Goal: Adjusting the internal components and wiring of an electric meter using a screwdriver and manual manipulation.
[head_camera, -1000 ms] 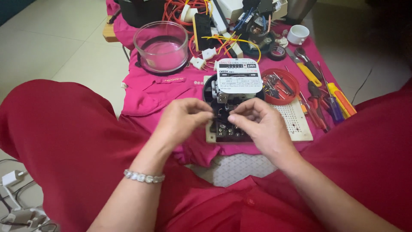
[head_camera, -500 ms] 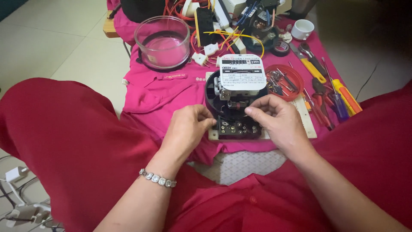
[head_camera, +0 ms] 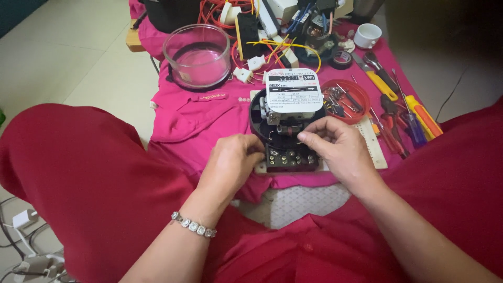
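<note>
Meter lay opened, glass cover set aside. Left hand gripped its base; right hand apparently pinched a small part inside. Reassembly not begun.

Meter on cloth, hands at its front, bowl behind-left, dish right, tools beyond.

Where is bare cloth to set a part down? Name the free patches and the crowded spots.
Free: the pink cloth between the glass bowl and the left hand, left of the electric meter. Crowded: right of the meter, the red dish and screwdrivers; behind it, tangled wires.
</note>
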